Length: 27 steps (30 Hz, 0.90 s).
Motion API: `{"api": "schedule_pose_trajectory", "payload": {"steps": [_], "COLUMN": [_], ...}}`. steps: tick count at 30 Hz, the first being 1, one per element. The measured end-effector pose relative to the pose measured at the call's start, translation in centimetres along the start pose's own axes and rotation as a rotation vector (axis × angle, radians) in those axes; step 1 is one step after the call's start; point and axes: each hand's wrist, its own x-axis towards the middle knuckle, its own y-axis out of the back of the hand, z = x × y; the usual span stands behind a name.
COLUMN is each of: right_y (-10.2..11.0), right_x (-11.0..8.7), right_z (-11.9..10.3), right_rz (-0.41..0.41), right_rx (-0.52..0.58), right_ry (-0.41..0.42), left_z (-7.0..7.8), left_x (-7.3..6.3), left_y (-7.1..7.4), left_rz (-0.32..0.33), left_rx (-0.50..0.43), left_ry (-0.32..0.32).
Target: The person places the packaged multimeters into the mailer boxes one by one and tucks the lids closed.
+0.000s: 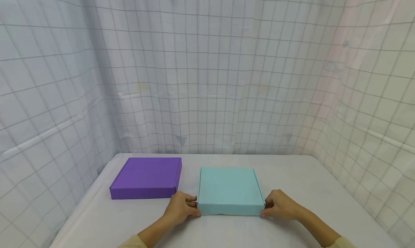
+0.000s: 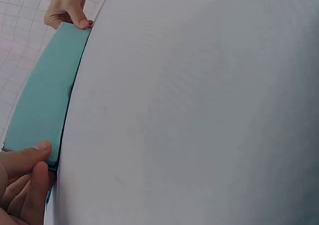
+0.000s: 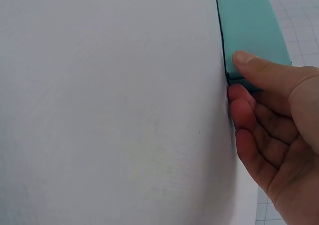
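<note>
A flat, light teal cardboard box (image 1: 230, 186) with its lid closed lies at the middle front of the white table. My left hand (image 1: 181, 209) grips its near left corner, the thumb on the front face and the other fingers bent along the side. At the near right corner my right hand (image 1: 279, 205) holds the box the same way. The right wrist view shows the right thumb (image 3: 264, 73) against the teal front, with curled fingers low beside the corner. From the left wrist view, both hands are seen at opposite ends of the front face.
To the left, a flat purple box (image 1: 147, 176) sits closed on the white-covered table (image 1: 285, 172), a small gap away from the teal one. White curtains (image 1: 207, 79) with a grey grid pattern hang behind the table and on both sides.
</note>
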Motion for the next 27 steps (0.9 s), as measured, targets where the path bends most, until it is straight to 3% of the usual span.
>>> {"api": "schedule_pose_trajectory", "payload": {"steps": [5,10,17,22,27], "right_y": [0.1,0.0,0.3,0.6,0.7], "right_x": [0.1,-0.1,-0.3,-0.4,-0.5], "right_z": [-0.2,0.0,-0.2,-0.5,0.0], "right_rz": [0.008,0.031,0.061,0.049,0.041], "right_rx": [-0.019,-0.030,0.007,0.114,0.117], "right_ry": [0.035,0.042,-0.030,-0.077,-0.089], "left_z": [0.2,0.3,0.1,-0.1,0.0], "left_x": [0.0,0.1,0.3,0.5,0.8], "left_y": [0.0,0.4,1.3,1.6,1.3], "left_rz": [0.015,-0.032,-0.074,-0.076,-0.087], "left_rx": [-0.008,0.009,0.021,0.001,-0.005], "left_ry": [0.007,0.008,-0.015,0.014,0.029]}}
